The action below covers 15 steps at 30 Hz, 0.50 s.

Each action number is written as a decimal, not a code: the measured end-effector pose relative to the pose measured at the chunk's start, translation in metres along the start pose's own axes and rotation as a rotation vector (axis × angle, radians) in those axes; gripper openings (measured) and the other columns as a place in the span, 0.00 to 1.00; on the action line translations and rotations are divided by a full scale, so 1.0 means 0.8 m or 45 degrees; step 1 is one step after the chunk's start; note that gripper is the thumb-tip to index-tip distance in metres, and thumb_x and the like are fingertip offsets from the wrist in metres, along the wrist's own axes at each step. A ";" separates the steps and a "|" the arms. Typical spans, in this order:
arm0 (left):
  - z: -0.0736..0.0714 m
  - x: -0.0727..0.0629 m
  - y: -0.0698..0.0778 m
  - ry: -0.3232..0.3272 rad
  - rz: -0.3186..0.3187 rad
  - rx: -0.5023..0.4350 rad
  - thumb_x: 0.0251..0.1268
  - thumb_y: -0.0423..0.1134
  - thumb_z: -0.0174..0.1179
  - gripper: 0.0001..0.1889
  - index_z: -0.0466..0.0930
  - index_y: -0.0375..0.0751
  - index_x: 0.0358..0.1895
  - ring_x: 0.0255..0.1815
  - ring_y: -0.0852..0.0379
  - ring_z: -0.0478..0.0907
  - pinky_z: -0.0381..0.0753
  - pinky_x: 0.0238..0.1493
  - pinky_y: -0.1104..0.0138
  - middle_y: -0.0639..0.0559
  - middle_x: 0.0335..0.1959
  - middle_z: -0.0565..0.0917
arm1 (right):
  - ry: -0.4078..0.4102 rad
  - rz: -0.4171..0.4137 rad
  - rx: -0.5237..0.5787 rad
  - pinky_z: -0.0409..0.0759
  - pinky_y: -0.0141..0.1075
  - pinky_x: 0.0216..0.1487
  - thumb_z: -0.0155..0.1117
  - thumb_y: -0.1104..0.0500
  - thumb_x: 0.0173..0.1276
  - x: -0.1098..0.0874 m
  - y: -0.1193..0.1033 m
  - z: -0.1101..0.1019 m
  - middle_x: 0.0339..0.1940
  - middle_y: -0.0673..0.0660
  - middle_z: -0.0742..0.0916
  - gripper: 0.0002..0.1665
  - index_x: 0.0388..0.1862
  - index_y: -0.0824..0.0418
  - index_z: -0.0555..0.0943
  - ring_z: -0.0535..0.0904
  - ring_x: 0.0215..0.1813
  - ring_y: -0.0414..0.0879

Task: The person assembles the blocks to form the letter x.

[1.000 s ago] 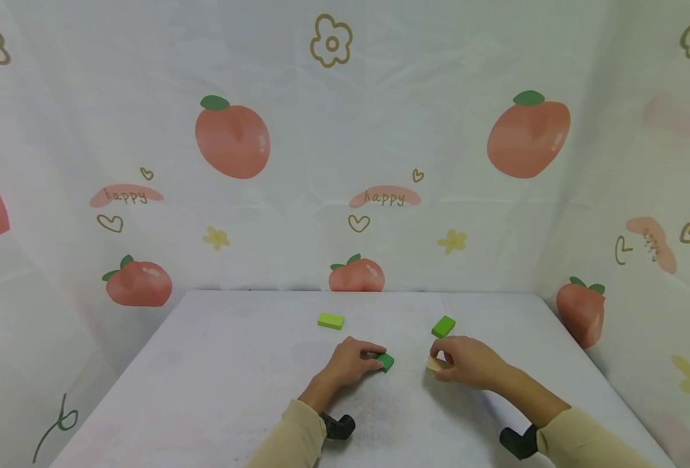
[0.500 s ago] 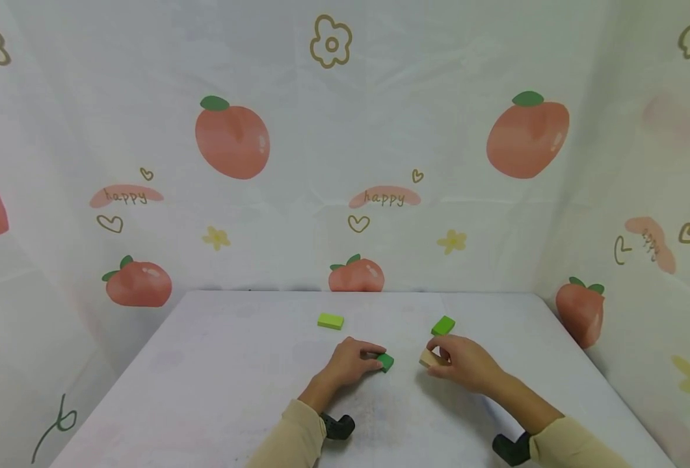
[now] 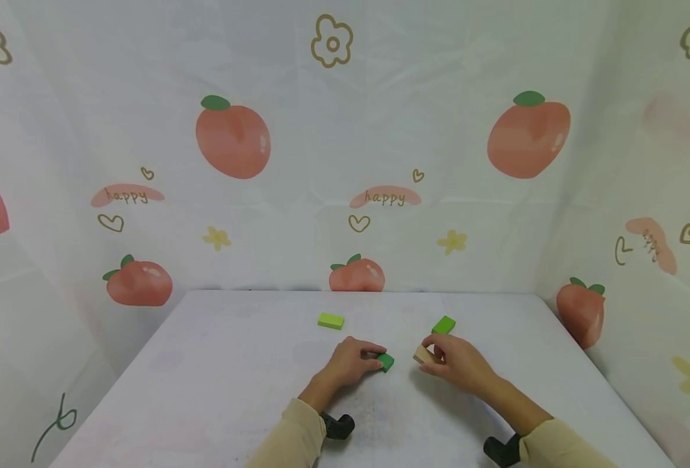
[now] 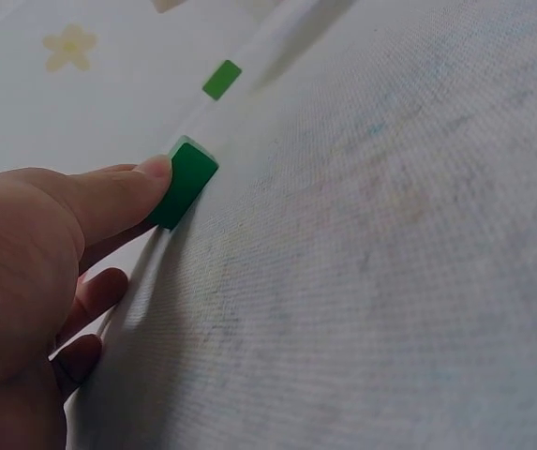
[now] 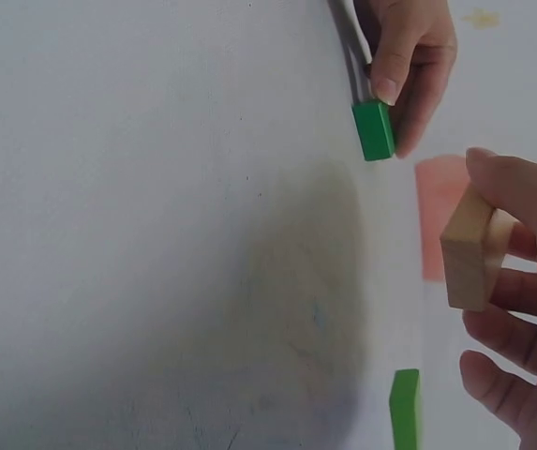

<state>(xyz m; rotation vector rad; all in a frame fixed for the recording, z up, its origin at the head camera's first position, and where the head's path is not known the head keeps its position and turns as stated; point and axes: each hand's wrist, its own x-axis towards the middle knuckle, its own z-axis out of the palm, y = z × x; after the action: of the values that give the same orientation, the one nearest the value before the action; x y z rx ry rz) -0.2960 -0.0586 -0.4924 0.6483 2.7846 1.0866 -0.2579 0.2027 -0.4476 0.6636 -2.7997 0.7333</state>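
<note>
My left hand [image 3: 349, 361] pinches a dark green block [image 3: 385, 362] between thumb and fingers at the middle of the table. In the left wrist view this green block [image 4: 189, 178] appears to sit on the tabletop. To the right, my right hand [image 3: 463, 363] holds a plain wooden block [image 3: 422, 355] by its sides. The right wrist view shows the wooden block [image 5: 468, 251] raised off the table, apart from the green one. A bright green block [image 3: 443, 324] lies just beyond my right hand.
A yellow-green block [image 3: 330, 320] lies farther back, left of centre. The white cloth-covered table [image 3: 204, 377] ends at a hanging backdrop [image 3: 298, 130] printed with peaches. Black straps [image 3: 339, 426] sit at both wrists.
My right hand has moved left with the wooden block, nearer the dark green block. The left hand and the other blocks stay where they were.
</note>
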 end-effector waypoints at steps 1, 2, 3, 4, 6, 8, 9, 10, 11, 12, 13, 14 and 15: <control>0.000 0.000 0.000 0.002 0.004 0.003 0.60 0.44 0.68 0.15 0.87 0.56 0.51 0.45 0.59 0.70 0.70 0.50 0.60 0.61 0.47 0.84 | 0.001 0.010 0.000 0.68 0.31 0.27 0.77 0.51 0.55 0.000 -0.001 0.001 0.24 0.43 0.74 0.19 0.44 0.53 0.81 0.68 0.27 0.38; 0.000 0.000 0.000 0.003 0.004 0.006 0.60 0.44 0.68 0.15 0.87 0.56 0.51 0.45 0.59 0.70 0.70 0.49 0.61 0.61 0.47 0.84 | 0.003 0.016 0.000 0.68 0.31 0.27 0.77 0.51 0.55 0.001 -0.002 0.002 0.25 0.43 0.74 0.19 0.44 0.53 0.81 0.68 0.27 0.38; 0.000 0.000 0.000 0.002 0.003 0.007 0.60 0.44 0.68 0.15 0.87 0.56 0.51 0.44 0.59 0.69 0.70 0.48 0.61 0.61 0.47 0.84 | 0.005 0.018 -0.004 0.68 0.31 0.27 0.77 0.51 0.55 0.002 -0.003 0.003 0.25 0.43 0.74 0.20 0.44 0.53 0.81 0.68 0.27 0.38; 0.000 0.000 0.000 0.004 0.005 0.010 0.60 0.45 0.68 0.15 0.87 0.56 0.51 0.43 0.59 0.69 0.70 0.48 0.62 0.61 0.47 0.84 | 0.007 0.021 -0.003 0.68 0.31 0.27 0.77 0.51 0.55 0.002 -0.004 0.004 0.25 0.43 0.75 0.20 0.44 0.53 0.81 0.68 0.27 0.38; 0.000 0.000 0.000 0.003 0.012 0.015 0.60 0.45 0.68 0.15 0.87 0.56 0.51 0.44 0.59 0.70 0.70 0.48 0.62 0.61 0.47 0.84 | 0.009 0.025 0.004 0.68 0.31 0.27 0.77 0.51 0.55 0.004 -0.005 0.006 0.25 0.42 0.75 0.20 0.44 0.53 0.81 0.68 0.27 0.37; -0.001 0.000 -0.001 0.005 0.022 0.022 0.60 0.45 0.68 0.15 0.87 0.56 0.51 0.44 0.59 0.70 0.71 0.49 0.61 0.61 0.47 0.84 | 0.009 0.016 0.011 0.68 0.31 0.27 0.77 0.51 0.55 0.005 -0.006 0.008 0.25 0.42 0.75 0.19 0.44 0.53 0.81 0.68 0.26 0.37; -0.001 0.000 0.000 0.008 0.030 0.026 0.60 0.45 0.69 0.15 0.87 0.56 0.50 0.45 0.59 0.71 0.71 0.50 0.61 0.61 0.47 0.84 | 0.008 0.012 0.014 0.68 0.31 0.27 0.77 0.51 0.55 0.006 -0.006 0.009 0.25 0.42 0.75 0.19 0.43 0.53 0.81 0.68 0.26 0.37; -0.001 0.000 0.000 0.008 0.034 0.028 0.60 0.45 0.68 0.15 0.87 0.56 0.51 0.45 0.59 0.71 0.71 0.51 0.60 0.61 0.47 0.84 | 0.005 0.010 0.018 0.68 0.31 0.27 0.77 0.51 0.55 0.006 -0.006 0.011 0.25 0.42 0.75 0.19 0.43 0.53 0.81 0.68 0.26 0.37; -0.002 0.000 0.000 0.008 0.038 0.032 0.60 0.45 0.68 0.15 0.87 0.56 0.51 0.45 0.58 0.72 0.71 0.51 0.60 0.61 0.47 0.84 | 0.002 0.010 0.020 0.68 0.31 0.27 0.77 0.51 0.55 0.007 -0.006 0.012 0.25 0.42 0.75 0.19 0.43 0.53 0.81 0.68 0.26 0.37; -0.002 0.000 0.000 0.010 0.042 0.033 0.60 0.45 0.68 0.15 0.87 0.56 0.51 0.46 0.58 0.72 0.71 0.52 0.59 0.61 0.47 0.85 | -0.001 0.010 0.019 0.68 0.31 0.27 0.77 0.51 0.55 0.007 -0.006 0.013 0.25 0.42 0.75 0.19 0.43 0.53 0.81 0.68 0.26 0.37; -0.002 0.000 0.000 0.008 0.037 0.034 0.60 0.45 0.68 0.15 0.87 0.56 0.51 0.47 0.58 0.72 0.71 0.53 0.59 0.61 0.48 0.84 | -0.003 0.011 0.020 0.68 0.31 0.27 0.77 0.51 0.55 0.008 -0.007 0.014 0.25 0.43 0.74 0.19 0.43 0.53 0.81 0.68 0.26 0.37; -0.002 0.000 0.000 0.009 0.039 0.036 0.60 0.45 0.68 0.15 0.87 0.56 0.51 0.48 0.57 0.73 0.71 0.54 0.58 0.61 0.48 0.84 | -0.004 0.014 0.022 0.68 0.31 0.27 0.77 0.50 0.55 0.008 -0.007 0.015 0.25 0.43 0.74 0.19 0.43 0.52 0.81 0.68 0.26 0.37; -0.002 0.000 0.000 0.007 0.034 0.033 0.60 0.45 0.68 0.15 0.87 0.56 0.51 0.49 0.57 0.73 0.71 0.55 0.58 0.61 0.48 0.84 | -0.003 0.016 0.024 0.68 0.31 0.27 0.77 0.50 0.55 0.009 -0.007 0.016 0.25 0.43 0.74 0.19 0.43 0.52 0.81 0.68 0.26 0.37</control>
<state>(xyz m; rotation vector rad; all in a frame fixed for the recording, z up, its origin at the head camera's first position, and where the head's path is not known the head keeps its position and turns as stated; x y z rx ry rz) -0.2964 -0.0595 -0.4909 0.6884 2.8074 1.0605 -0.2623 0.1890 -0.4545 0.6508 -2.8049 0.7623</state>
